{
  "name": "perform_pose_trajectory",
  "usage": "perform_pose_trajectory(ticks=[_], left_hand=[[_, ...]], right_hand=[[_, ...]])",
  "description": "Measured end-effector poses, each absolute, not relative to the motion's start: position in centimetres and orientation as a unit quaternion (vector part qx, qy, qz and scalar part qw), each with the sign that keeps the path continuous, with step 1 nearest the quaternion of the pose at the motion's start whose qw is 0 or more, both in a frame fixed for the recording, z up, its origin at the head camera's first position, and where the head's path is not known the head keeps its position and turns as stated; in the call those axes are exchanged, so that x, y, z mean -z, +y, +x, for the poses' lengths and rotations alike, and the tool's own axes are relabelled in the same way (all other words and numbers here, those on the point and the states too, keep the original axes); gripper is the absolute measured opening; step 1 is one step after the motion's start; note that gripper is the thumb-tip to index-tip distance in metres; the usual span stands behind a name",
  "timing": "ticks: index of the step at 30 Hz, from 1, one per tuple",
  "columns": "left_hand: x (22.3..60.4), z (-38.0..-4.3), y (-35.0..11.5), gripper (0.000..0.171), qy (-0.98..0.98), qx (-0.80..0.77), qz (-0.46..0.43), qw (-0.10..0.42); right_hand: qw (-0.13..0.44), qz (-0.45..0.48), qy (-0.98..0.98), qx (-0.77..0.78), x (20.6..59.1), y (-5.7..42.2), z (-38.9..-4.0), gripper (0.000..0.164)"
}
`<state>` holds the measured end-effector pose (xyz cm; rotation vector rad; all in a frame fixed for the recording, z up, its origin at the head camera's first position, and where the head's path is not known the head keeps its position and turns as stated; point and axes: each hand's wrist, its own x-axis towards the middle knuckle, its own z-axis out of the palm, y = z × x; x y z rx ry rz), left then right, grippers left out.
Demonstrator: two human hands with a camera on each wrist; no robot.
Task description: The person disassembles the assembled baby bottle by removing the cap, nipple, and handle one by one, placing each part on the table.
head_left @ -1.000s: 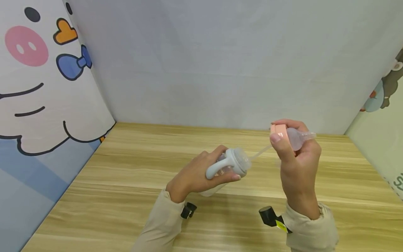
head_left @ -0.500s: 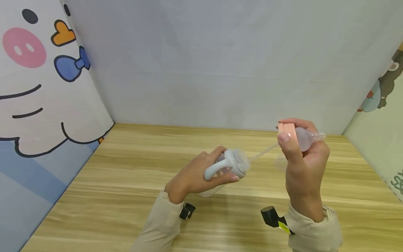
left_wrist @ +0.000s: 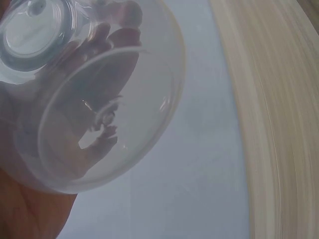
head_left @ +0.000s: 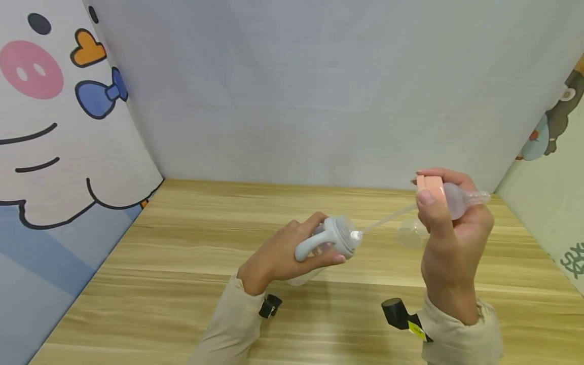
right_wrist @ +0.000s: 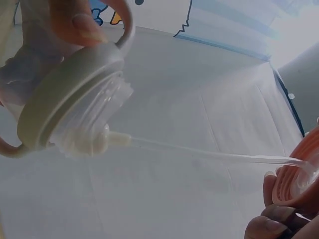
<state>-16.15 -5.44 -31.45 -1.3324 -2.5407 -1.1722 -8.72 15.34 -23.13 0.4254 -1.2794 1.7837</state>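
From here I see the left hand [head_left: 279,253] gripping the bottle [head_left: 336,237], the right hand [head_left: 456,246] pinching the lid [head_left: 431,186]; its straw [head_left: 389,219] seemingly touches the bottle's mouth [right_wrist: 99,107].

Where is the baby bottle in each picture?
Head: the baby bottle is just right of centre, in the lower half.
Left wrist: it fills the upper left.
Right wrist: it is at the upper left.
Shared landmark: the left hand, which grips it.
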Motion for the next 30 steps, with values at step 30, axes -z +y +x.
perform_pose_trajectory(ticks=[30], left_hand=[[31.7,-16.5,-6.1,0.044,-0.823,0.385,-0.418,0.018]], right_hand=[[0.454,0.159,-0.495,-0.724,23.6,17.9,-10.2,0.012]])
